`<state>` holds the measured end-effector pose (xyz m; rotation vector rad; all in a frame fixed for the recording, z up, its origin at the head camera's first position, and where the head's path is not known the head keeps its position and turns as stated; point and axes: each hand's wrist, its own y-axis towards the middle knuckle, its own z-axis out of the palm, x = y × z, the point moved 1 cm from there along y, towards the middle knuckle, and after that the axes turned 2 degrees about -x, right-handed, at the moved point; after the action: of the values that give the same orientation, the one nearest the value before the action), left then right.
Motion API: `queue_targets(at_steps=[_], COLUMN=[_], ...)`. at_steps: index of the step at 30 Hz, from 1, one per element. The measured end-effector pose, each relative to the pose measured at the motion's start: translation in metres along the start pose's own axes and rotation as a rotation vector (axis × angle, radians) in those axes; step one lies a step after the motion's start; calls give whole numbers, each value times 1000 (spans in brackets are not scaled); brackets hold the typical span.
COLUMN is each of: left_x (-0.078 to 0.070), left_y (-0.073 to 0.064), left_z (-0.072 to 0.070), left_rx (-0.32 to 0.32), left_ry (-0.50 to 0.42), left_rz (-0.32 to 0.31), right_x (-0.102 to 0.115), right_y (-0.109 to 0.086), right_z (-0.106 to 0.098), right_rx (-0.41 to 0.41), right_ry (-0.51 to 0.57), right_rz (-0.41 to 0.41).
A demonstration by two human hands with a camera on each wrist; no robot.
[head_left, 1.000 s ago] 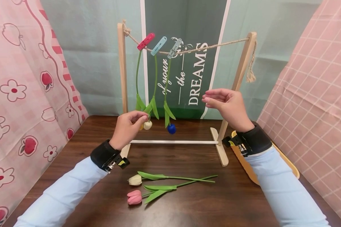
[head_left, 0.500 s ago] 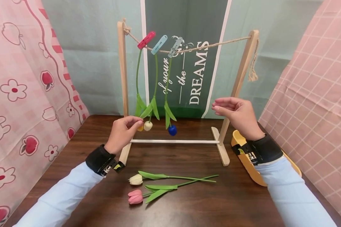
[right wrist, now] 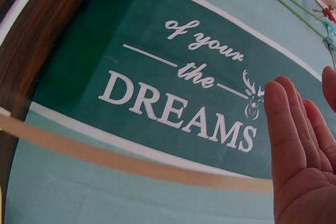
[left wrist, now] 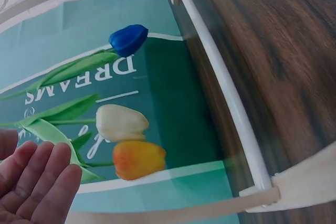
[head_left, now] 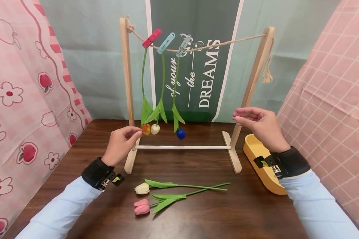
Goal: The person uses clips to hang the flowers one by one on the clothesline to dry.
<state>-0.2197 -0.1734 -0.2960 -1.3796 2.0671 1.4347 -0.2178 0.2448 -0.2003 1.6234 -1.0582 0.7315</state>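
Observation:
Three artificial tulips hang head down from a rope (head_left: 224, 45): an orange tulip (head_left: 146, 129), a white tulip (head_left: 155, 129) and a blue tulip (head_left: 180, 133). A red clothespin (head_left: 152, 38), a light blue clothespin (head_left: 166, 43) and a clear grey clothespin (head_left: 183, 46) pin their stems. My left hand (head_left: 121, 143) has its fingertips right beside the orange bloom in the head view; the left wrist view shows relaxed fingers (left wrist: 39, 179) with nothing in them. Near the right post, my right hand (head_left: 261, 126) is raised, its fingers (right wrist: 286, 124) fairly straight and holding nothing.
The rope spans a wooden stand (head_left: 127, 71) with a white crossbar (head_left: 182, 147). Before it on the dark table lie a cream tulip (head_left: 142, 188) and a pink tulip (head_left: 142, 207), stems crossing. A yellow tray (head_left: 257, 159) sits at right, partly behind my right wrist.
My left hand has drawn left and down, uncovering the orange bloom. My right hand has shifted right and down, away from the hanging tulips. Those blooms stay pinned.

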Motion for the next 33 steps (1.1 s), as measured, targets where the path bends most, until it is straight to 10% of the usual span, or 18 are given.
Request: queue_targets(at_steps=[17, 33], left_x=[21, 33], left_y=[-10, -20], left_z=[-2, -8], left_rx=[-17, 0], left_ry=[74, 114], left_rz=[-11, -38], right_x=[-20, -53], right_y=[-8, -20], right_z=[-31, -91], right_rx=[-14, 64], right_ry=[-66, -539], right_rz=[46, 177])
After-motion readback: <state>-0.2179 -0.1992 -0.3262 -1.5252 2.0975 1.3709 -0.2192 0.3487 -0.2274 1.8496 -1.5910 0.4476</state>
